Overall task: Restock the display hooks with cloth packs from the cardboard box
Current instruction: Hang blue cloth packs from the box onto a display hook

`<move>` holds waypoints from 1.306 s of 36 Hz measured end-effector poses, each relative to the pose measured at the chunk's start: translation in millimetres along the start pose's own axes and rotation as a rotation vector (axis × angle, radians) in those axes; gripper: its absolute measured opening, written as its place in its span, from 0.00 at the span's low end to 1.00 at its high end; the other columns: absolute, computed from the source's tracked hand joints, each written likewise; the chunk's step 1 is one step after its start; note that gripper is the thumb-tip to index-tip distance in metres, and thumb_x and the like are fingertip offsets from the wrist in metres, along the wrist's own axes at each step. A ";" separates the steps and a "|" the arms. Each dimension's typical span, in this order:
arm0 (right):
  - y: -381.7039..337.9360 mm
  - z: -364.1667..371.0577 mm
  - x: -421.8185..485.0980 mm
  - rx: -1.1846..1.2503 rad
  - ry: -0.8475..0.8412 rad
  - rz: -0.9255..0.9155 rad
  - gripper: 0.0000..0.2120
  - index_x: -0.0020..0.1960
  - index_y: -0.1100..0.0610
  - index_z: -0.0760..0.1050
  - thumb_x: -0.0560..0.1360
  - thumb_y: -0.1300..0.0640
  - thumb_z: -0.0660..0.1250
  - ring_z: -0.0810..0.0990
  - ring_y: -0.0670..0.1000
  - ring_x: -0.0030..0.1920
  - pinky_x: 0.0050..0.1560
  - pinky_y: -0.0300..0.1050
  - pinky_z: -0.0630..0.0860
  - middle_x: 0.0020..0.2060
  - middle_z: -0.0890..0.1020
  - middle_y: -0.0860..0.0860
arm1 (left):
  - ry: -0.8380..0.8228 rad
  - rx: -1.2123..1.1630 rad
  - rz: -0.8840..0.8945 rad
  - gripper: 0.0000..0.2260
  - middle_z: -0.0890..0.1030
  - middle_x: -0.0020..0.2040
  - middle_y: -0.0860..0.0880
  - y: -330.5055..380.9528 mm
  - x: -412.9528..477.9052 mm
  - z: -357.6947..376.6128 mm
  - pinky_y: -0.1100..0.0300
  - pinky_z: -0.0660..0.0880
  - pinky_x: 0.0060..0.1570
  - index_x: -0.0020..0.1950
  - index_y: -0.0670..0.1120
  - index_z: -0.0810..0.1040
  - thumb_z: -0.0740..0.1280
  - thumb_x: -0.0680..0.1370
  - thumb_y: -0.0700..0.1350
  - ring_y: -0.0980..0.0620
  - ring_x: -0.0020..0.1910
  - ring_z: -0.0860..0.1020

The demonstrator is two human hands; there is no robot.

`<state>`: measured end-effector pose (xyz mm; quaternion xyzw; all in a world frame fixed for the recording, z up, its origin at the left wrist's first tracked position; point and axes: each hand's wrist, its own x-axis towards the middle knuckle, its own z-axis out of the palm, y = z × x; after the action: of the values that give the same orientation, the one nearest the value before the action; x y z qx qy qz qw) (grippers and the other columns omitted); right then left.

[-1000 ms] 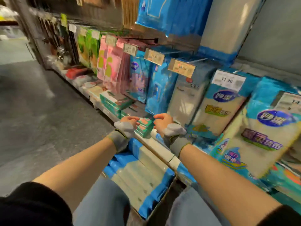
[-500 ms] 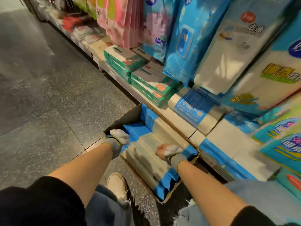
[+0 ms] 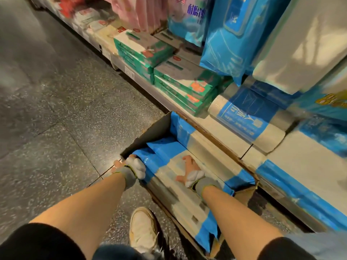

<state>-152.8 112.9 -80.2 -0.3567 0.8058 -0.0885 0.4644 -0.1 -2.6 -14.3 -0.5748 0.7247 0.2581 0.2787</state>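
Cardboard box (image 3: 155, 126) of cloth packs (image 3: 169, 194), left fingers (image 3: 116, 163) gripping rim, right fingers (image 3: 187, 159) splayed atop

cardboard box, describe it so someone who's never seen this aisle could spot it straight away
Follow the bottom shelf along the grey speckled floor. The cardboard box sits open on the floor at the shelf's front edge, near the stacked green cartons. It is the only brown container, filled with blue-and-white cloth packs.
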 end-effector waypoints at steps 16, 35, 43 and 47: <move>-11.2 -13.9 2.1 -0.607 -0.191 -0.128 0.43 0.72 0.31 0.43 0.73 0.61 0.65 0.46 0.67 0.74 0.69 0.67 0.55 0.76 0.36 0.54 | 0.039 0.214 0.018 0.13 0.71 0.64 0.41 -7.4 -1.1 -7.4 0.44 0.54 0.65 0.47 0.48 0.76 0.63 0.64 0.43 0.38 0.68 0.60; -14.3 -29.0 13.9 -0.602 0.273 -0.270 0.22 0.70 0.56 0.62 0.78 0.51 0.60 0.73 0.62 0.61 0.55 0.54 0.73 0.64 0.68 0.61 | 0.186 -0.834 0.453 0.20 0.62 0.29 0.49 44.7 24.7 -32.1 0.73 0.61 0.21 0.30 0.47 0.60 0.67 0.76 0.37 0.61 0.21 0.67; -24.8 -67.6 -12.3 -0.475 0.274 -0.325 0.38 0.73 0.33 0.47 0.73 0.58 0.62 0.74 0.64 0.58 0.44 0.50 0.74 0.73 0.55 0.57 | 0.337 -0.678 0.524 0.19 0.63 0.30 0.52 60.8 2.5 -49.4 0.67 0.62 0.26 0.32 0.50 0.59 0.66 0.77 0.46 0.57 0.28 0.61; -41.0 -93.4 -53.9 -0.429 0.311 -0.413 0.39 0.74 0.37 0.52 0.70 0.59 0.66 0.77 0.61 0.51 0.37 0.44 0.69 0.74 0.50 0.53 | 0.398 -0.639 0.534 0.15 0.68 0.32 0.50 57.3 -26.5 -49.8 0.59 0.64 0.37 0.34 0.50 0.65 0.68 0.76 0.49 0.47 0.38 0.68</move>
<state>-191.4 100.8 27.8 -0.5842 0.7780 -0.0622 0.2226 -56.6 -7.1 42.8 -0.4636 0.7709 0.4159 -0.1335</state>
